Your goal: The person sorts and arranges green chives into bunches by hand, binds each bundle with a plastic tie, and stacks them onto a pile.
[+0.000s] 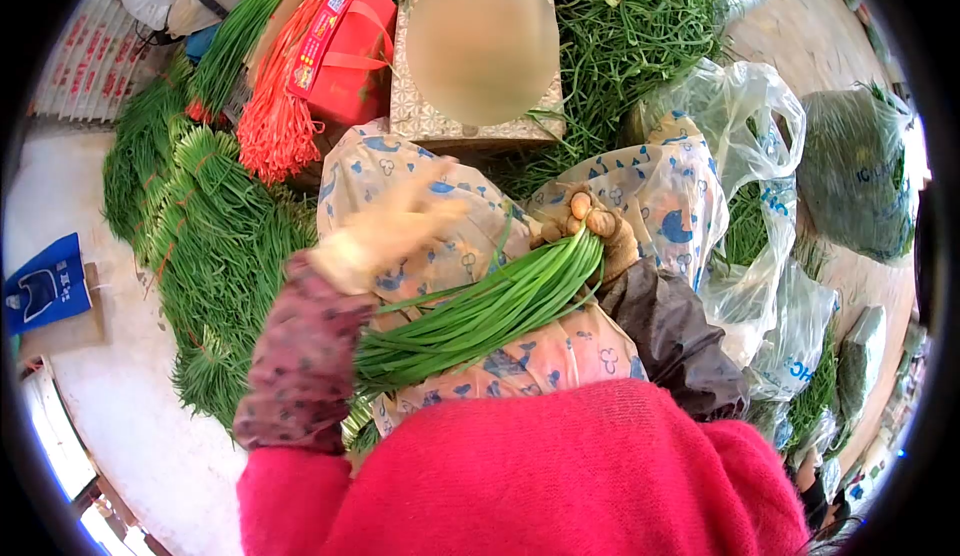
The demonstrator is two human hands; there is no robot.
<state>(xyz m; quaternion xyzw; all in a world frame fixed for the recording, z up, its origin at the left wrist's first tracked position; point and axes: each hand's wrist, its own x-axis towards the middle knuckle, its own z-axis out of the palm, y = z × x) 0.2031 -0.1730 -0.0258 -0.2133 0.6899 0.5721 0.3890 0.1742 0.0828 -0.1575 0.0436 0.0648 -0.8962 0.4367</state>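
A bunch of long green chives (490, 301) lies slantwise over my lap, its leaf ends trailing toward the lower left. My right hand (592, 224), in a worn brown glove with bare fingertips, is wrapped round the upper right end of the bunch. Above the chives on the left is my left hand (395, 226), in a pale glove and blurred by motion. Its fingers look stretched out, with nothing visible in them. Under both hands, a plastic apron (600, 361) with blue prints covers my legs.
Tied bundles of chives (215, 226) are heaped at left. Red ties (275, 126) hang beside a red box (355, 56) near a patterned box (480, 136). Loose greens (640, 41) lie behind. Clear plastic bags (750, 146) and a filled bag (855, 176) stand at right.
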